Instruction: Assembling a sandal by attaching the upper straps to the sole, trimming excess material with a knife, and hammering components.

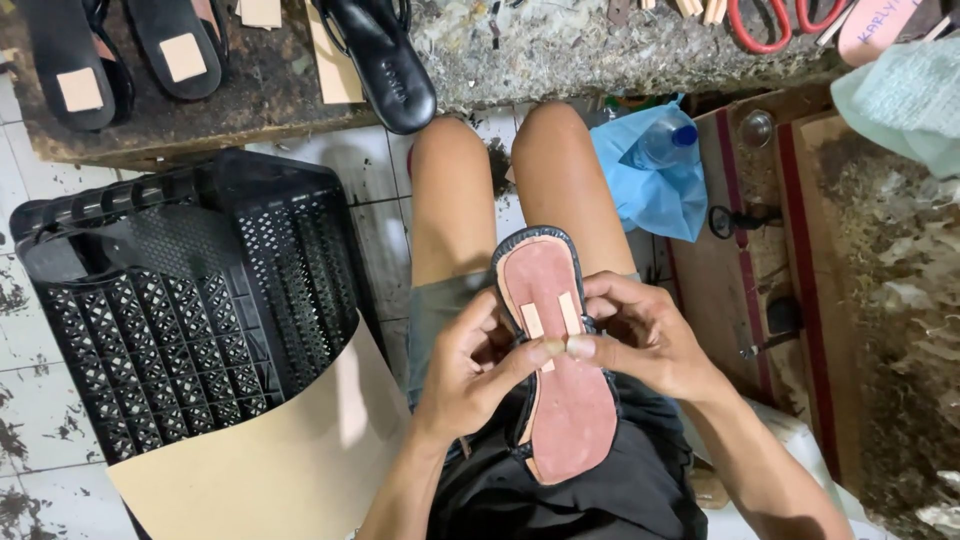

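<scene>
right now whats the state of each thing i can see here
sandal sole: underside up on the lap, two tan strips on it
left hand: thumb pressing a strip
right hand: pinching the sole's edge
black crate: tipped on its side
black sandal: on the bench, overhanging its edge

Under our fingertips (pixel 556 347) the sandal sole (pixel 570 400) looks matt, rough reddish leather with pale paper-like strips (pixel 533 321); black trim glossy.
</scene>
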